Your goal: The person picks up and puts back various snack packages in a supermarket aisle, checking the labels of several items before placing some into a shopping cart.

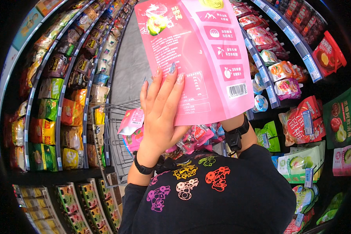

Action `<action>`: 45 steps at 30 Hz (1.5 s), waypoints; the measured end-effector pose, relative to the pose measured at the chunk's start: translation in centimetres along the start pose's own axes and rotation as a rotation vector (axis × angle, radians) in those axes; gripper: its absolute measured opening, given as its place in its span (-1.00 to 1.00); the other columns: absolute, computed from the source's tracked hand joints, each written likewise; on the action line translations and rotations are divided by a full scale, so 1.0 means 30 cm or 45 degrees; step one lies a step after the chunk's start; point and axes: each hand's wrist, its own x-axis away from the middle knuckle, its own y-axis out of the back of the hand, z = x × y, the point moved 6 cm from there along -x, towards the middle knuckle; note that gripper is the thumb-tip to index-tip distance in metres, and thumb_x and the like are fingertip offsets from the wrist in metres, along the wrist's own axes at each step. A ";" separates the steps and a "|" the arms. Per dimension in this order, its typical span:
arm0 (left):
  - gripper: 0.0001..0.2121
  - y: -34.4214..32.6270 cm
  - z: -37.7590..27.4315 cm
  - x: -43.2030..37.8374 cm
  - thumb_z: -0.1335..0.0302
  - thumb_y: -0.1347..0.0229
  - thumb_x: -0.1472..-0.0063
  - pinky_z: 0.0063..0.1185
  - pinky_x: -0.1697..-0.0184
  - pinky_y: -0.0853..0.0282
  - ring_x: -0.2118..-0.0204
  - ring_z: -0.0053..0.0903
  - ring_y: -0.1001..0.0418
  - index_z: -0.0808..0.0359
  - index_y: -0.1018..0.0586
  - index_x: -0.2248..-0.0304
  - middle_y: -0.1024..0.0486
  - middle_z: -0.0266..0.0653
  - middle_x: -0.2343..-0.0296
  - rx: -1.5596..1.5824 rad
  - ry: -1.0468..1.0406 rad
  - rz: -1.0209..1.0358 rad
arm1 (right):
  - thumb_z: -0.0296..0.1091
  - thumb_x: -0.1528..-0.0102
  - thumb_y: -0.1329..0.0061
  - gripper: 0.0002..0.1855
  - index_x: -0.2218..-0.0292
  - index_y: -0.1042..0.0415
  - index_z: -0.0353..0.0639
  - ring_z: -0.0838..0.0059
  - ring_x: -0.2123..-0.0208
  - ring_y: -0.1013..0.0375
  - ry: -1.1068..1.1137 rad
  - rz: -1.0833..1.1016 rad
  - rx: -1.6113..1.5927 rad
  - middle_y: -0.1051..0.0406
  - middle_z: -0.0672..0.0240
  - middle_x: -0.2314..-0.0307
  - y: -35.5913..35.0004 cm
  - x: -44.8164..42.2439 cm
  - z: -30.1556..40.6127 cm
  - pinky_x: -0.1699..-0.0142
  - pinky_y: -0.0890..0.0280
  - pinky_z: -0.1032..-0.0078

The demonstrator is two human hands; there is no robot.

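Note:
A large pink snack pouch [197, 87], its back panel printed with text and a barcode, is held up in front of me. My left hand [162, 105] lies against its lower left part, fingers spread over the front and thumb at the bottom edge. Behind the pouch goes my right forearm [232, 124], with a black strap and small device on the wrist; the pouch hides that hand. Below sits a wire shopping cart [117, 128] holding pink packets [199, 134] and a pink and silver pouch [131, 121].
Curved shelves of bagged snacks [61, 111] line the left side. On the right are spouted pouches [282, 71], a hanging red bag [299, 122] and green-white bags [298, 163], with price tags [309, 177]. Grey floor [128, 70] shows beyond the cart.

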 end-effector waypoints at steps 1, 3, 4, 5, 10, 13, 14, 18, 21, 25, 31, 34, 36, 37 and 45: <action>-0.38 0.001 -0.002 -0.001 0.27 -0.07 0.18 -0.24 -0.02 0.22 -0.04 -0.19 0.01 0.32 -0.22 0.07 -0.14 -0.12 0.06 -0.019 -0.009 -0.019 | -0.11 -0.05 0.30 -0.59 0.15 -0.18 -0.21 0.45 0.29 -0.33 -0.005 0.002 0.000 -0.30 0.25 0.33 -0.003 -0.002 0.003 0.19 -0.28 0.51; -0.41 0.001 -0.006 0.000 0.31 -0.05 0.17 -0.25 -0.02 0.21 -0.03 -0.20 0.00 0.31 -0.23 0.07 -0.15 -0.12 0.07 -0.036 -0.019 -0.037 | -0.11 -0.05 0.30 -0.59 0.15 -0.18 -0.21 0.44 0.29 -0.33 -0.011 0.002 -0.002 -0.30 0.25 0.33 -0.004 -0.001 0.003 0.19 -0.28 0.51; -0.43 0.001 -0.009 0.000 0.33 -0.04 0.16 -0.25 -0.02 0.20 -0.03 -0.20 -0.01 0.31 -0.24 0.08 -0.16 -0.12 0.07 -0.037 -0.018 -0.046 | -0.11 -0.05 0.30 -0.59 0.15 -0.18 -0.21 0.44 0.29 -0.33 -0.014 0.003 0.000 -0.30 0.25 0.33 -0.004 0.002 0.002 0.19 -0.28 0.51; -0.44 0.001 -0.012 -0.003 0.34 -0.03 0.15 -0.26 -0.02 0.20 -0.03 -0.21 -0.01 0.30 -0.25 0.08 -0.16 -0.12 0.07 -0.038 -0.021 -0.054 | -0.11 -0.05 0.30 -0.59 0.15 -0.18 -0.21 0.44 0.29 -0.33 -0.017 0.003 -0.002 -0.30 0.25 0.33 -0.003 0.004 0.005 0.19 -0.28 0.51; -0.46 0.009 -0.019 0.001 0.37 -0.03 0.15 -0.26 -0.02 0.20 -0.03 -0.23 -0.02 0.29 -0.26 0.09 -0.17 -0.15 0.07 -0.071 -0.008 -0.034 | -0.11 -0.05 0.30 -0.59 0.15 -0.18 -0.21 0.44 0.29 -0.33 -0.038 0.024 -0.005 -0.30 0.25 0.32 -0.022 0.011 0.005 0.18 -0.28 0.50; -0.46 0.008 -0.020 0.000 0.38 -0.02 0.15 -0.25 -0.02 0.21 -0.03 -0.24 -0.02 0.28 -0.26 0.09 -0.17 -0.17 0.07 -0.075 -0.001 -0.021 | -0.11 -0.05 0.30 -0.58 0.15 -0.18 -0.21 0.44 0.29 -0.33 -0.053 0.039 -0.003 -0.30 0.25 0.32 -0.023 0.017 0.009 0.18 -0.28 0.50; -0.46 0.006 -0.021 -0.001 0.38 -0.02 0.15 -0.24 -0.02 0.21 -0.03 -0.25 -0.02 0.28 -0.26 0.09 -0.17 -0.18 0.07 -0.075 -0.001 -0.012 | -0.11 -0.05 0.30 -0.58 0.15 -0.18 -0.21 0.44 0.29 -0.33 -0.057 0.033 -0.006 -0.30 0.25 0.32 -0.021 0.018 0.014 0.18 -0.28 0.50; -0.46 0.017 -0.007 0.021 0.39 -0.02 0.16 -0.23 -0.02 0.22 -0.03 -0.26 -0.01 0.28 -0.27 0.09 -0.17 -0.18 0.07 -0.087 0.032 0.001 | -0.11 -0.05 0.30 -0.58 0.15 -0.18 -0.22 0.43 0.29 -0.33 -0.104 0.076 -0.017 -0.30 0.25 0.31 -0.047 0.032 -0.008 0.18 -0.28 0.49; -0.42 0.020 0.010 0.036 0.40 -0.03 0.18 -0.23 -0.02 0.23 -0.04 -0.27 -0.01 0.28 -0.22 0.07 -0.14 -0.18 0.05 -0.128 0.063 0.077 | -0.10 -0.05 0.30 -0.58 0.15 -0.18 -0.22 0.43 0.29 -0.33 -0.146 0.108 -0.026 -0.30 0.25 0.31 -0.070 0.050 -0.022 0.18 -0.28 0.49; -0.29 -0.041 0.096 0.099 0.42 -0.04 0.19 -0.24 -0.04 0.24 -0.04 -0.29 0.00 0.34 -0.03 0.00 -0.06 -0.05 0.04 -0.065 0.251 0.354 | -0.10 -0.05 0.30 -0.58 0.15 -0.18 -0.22 0.43 0.28 -0.34 -0.263 0.157 -0.082 -0.30 0.25 0.31 -0.105 0.095 -0.082 0.18 -0.28 0.48; -0.27 -0.102 0.196 0.223 0.28 -0.07 0.12 -0.23 -0.02 0.20 -0.03 -0.19 0.00 0.34 0.02 -0.01 -0.02 0.04 0.04 0.093 0.375 0.491 | -0.10 -0.05 0.30 -0.58 0.15 -0.17 -0.22 0.42 0.28 -0.34 -0.506 0.216 -0.307 -0.30 0.25 0.30 -0.179 0.173 -0.226 0.18 -0.28 0.48; -0.26 -0.120 0.233 0.315 0.28 -0.09 0.14 -0.23 0.01 0.12 -0.01 -0.17 -0.03 0.29 0.01 -0.01 -0.04 0.06 0.05 0.264 0.427 0.586 | -0.10 -0.05 0.30 -0.57 0.14 -0.17 -0.22 0.42 0.28 -0.34 -0.616 0.205 -0.505 -0.30 0.25 0.30 -0.224 0.190 -0.324 0.18 -0.28 0.47; -0.22 -0.161 0.276 0.385 0.33 -0.11 0.19 -0.29 0.06 -0.01 0.07 -0.14 -0.13 0.30 0.02 -0.02 -0.09 0.07 0.08 0.538 0.516 0.610 | -0.10 -0.05 0.31 -0.57 0.14 -0.17 -0.22 0.42 0.28 -0.34 -0.671 0.079 -0.626 -0.30 0.25 0.29 -0.247 0.235 -0.351 0.18 -0.29 0.46; -0.20 -0.180 0.283 0.407 0.36 -0.12 0.22 -0.37 0.13 -0.12 0.18 -0.14 -0.24 0.33 0.04 -0.02 -0.21 0.08 0.18 0.666 0.499 0.604 | -0.10 -0.06 0.32 -0.57 0.14 -0.17 -0.22 0.42 0.27 -0.35 -0.682 0.003 -0.667 -0.29 0.26 0.28 -0.259 0.269 -0.347 0.18 -0.29 0.44; -0.20 -0.253 0.138 0.415 0.51 -0.10 0.23 -0.49 0.29 -0.27 0.35 -0.19 -0.37 0.28 0.07 -0.03 -0.37 0.05 0.39 1.171 0.239 0.931 | -0.24 -0.08 0.33 -0.45 -0.06 0.20 0.01 0.52 0.03 -0.08 -0.162 -0.281 -0.186 0.00 0.38 0.03 -0.178 0.553 -0.188 -0.02 -0.03 0.44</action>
